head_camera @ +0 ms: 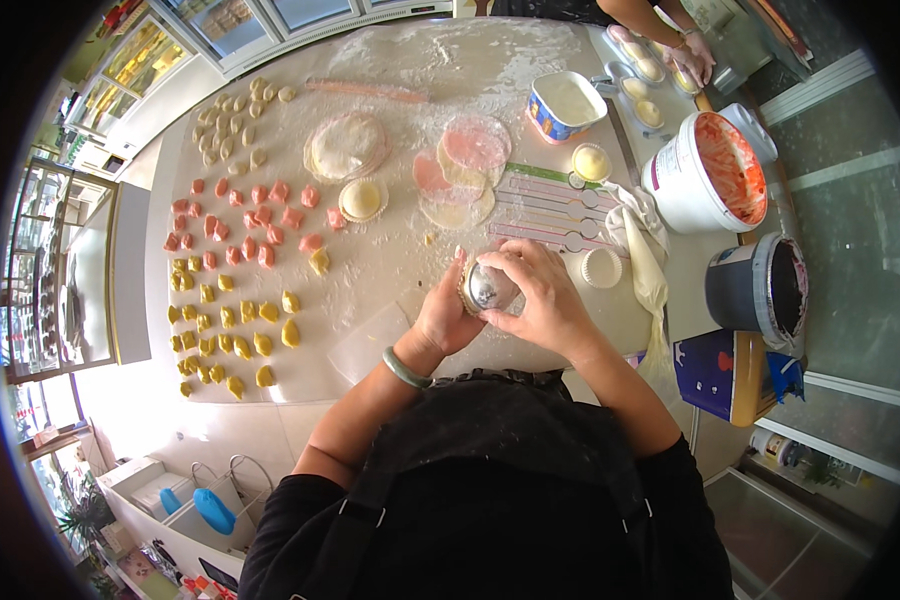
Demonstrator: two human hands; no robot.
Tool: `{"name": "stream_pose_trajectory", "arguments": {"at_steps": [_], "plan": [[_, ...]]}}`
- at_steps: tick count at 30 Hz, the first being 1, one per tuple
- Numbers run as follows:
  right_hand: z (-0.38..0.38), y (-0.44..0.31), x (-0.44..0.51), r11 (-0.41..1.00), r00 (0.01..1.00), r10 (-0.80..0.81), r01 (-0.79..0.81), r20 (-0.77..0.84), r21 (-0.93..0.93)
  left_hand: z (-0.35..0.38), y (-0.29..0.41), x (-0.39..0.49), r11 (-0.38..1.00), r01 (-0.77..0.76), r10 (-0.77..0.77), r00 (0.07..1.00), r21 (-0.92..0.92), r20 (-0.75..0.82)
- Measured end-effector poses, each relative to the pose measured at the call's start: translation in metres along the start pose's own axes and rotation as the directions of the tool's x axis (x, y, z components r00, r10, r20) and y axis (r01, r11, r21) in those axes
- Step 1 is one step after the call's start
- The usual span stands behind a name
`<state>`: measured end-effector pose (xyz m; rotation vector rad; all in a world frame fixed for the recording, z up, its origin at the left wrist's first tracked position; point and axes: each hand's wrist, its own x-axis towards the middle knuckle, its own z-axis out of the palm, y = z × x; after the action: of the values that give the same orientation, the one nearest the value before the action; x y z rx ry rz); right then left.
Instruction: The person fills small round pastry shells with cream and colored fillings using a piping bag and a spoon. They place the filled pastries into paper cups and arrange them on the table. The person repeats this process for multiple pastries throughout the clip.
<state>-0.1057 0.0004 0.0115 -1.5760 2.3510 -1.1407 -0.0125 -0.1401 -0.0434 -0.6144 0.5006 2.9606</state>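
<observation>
Near the table's front edge, my left hand [444, 321] cups a pleated paper baking cup [466, 292] from below and the side. A small silver metal mould [487, 286] with a rounded, floury surface sits at the paper cup. My right hand [546, 294] curls over that mould, fingertips and thumb on it; the fingers hide part of it. Just right of my right hand stands a white paper baking cup [601, 268]. Beyond my hands lie floured round dough wrappers [461, 169], pink and cream, overlapping. Striped strips with round cut-outs [547, 206] lie next to them.
Pink [259, 217], yellow [262, 345] and cream dough pieces [229, 124] spread on the left. A rolling pin [367, 90] lies behind a wrapper stack [347, 146]. Right are a piping bag [649, 255], a white bucket [664, 176] and a dark bucket [735, 285]. Another person's hands [688, 60] handle filled containers.
</observation>
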Motion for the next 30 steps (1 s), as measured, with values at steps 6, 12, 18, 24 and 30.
{"name": "stream_pose_trajectory", "arguments": {"at_steps": [6, 12, 18, 24, 30], "plan": [[0.007, 0.000, -0.006, 0.999, 0.999, 0.032, -0.032, 0.008, 0.039, -0.006, -0.001, 0.001, 0.999, 0.029, -0.029, 0.999, -0.033, 0.017], [0.009, -0.004, -0.010, 1.000, 1.000, 0.023, -0.023, 0.021, 0.010, -0.012, -0.005, 0.002, 0.994, 0.063, -0.058, 0.996, -0.085, 0.060], [0.009, -0.004, -0.013, 0.994, 1.000, -0.002, 0.005, -0.030, 0.106, -0.014, -0.007, 0.002, 0.982, 0.108, -0.087, 0.987, -0.154, 0.136], [0.016, 0.025, -0.032, 0.429, 0.865, 0.465, -0.036, -0.186, 0.903, -0.023, 0.007, -0.008, 0.949, 0.044, 0.016, 0.982, -0.314, 0.186], [0.049, 0.070, -0.073, -0.120, 0.625, 0.731, -0.277, 0.274, 0.953, -0.049, 0.017, -0.019, 0.987, 0.117, -0.088, 0.964, 0.107, -0.250]]}}
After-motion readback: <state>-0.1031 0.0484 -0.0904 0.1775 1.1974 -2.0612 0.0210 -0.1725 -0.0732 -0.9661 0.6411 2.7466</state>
